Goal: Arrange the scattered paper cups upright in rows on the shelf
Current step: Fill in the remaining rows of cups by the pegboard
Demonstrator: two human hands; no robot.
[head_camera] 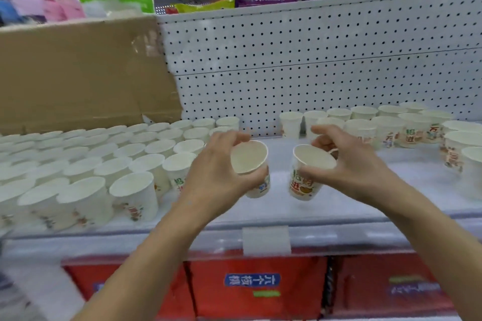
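**Two cups in hand, mid-shelf, both mouth-up**

Far L, a cardboard box [78,73] stands at the back of the shelf [422,180]. In front of it, rows of cups [86,164] fill the L half. All are upright, mouths up, long axes vertical, packed rim to rim, w/ print showing on the front ones.

L hand [214,167]: forearm runs up from lower L, angled to the R, wrist bent. Fingers curl over the far side of the left cup [249,157] and the thumb is on its near wall, so it has the cup firmly grasped. Cup is mouth-up, long axis near vertical but tipped so the opening faces the camera, base leaning a bit R. It's just R of the rows' last column.

The right cup [314,157] is just beside it, not touching. It's also mouth-up and tipped toward the camera, base leaning L. R hand [352,164] wraps it from the R, thumb across the near wall under the rim, fingers round the back. Forearm runs in from lower R.

Both cups are in the gap between the two cup groups. Can't tell if their bases touch the surface (blur).

Further R, a loose group of cups [386,128] stands upright near the pegboard back panel [313,60], in uneven lines. On the shelf's front edge is a tag holder [266,240], w/ red cartons [255,286] below.
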